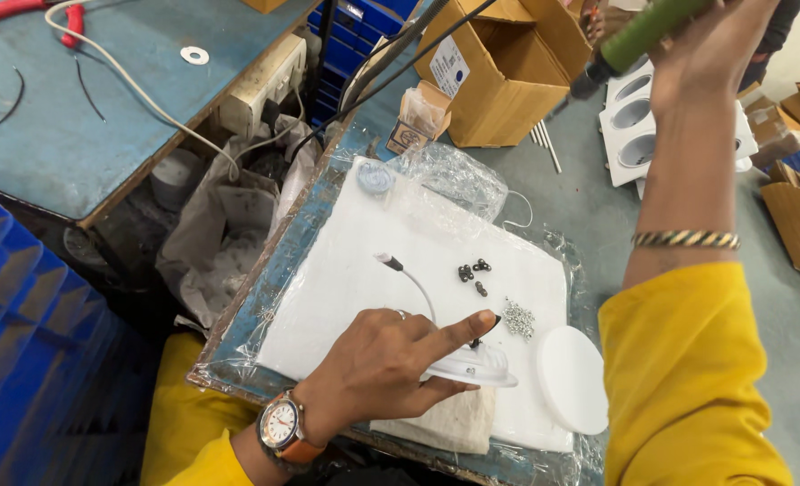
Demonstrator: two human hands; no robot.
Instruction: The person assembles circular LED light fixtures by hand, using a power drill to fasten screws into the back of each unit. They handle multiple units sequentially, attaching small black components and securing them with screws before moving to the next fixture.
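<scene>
Head view, looking down on a lap board: a white foam sheet (364, 261) under crinkled clear plastic film, edges glossy and wrinkled. Left hand (386, 364) presses a round, shallow, translucent-white disc fixture (472, 367) flat against the sheet near its front edge, index finger stretched out over the top, thumb curled under the rim; the other fingers are folded. A thin white wire (415, 282) with a dark tip arcs away from the disc toward the upper left. Just beyond lie a few small black clips (472, 272) and a little heap of shiny metal screws (519, 319); a plain white round cover (573, 378) lies flat just right of the disc. Right hand (710, 45) is raised high, wrapped tight around a green cylindrical powered screwdriver (638, 38), its long axis slanting with the dark nose down-left; the upper end is cut off by the frame edge. Cardboard box (499, 76) behind, contents not readable.
</scene>
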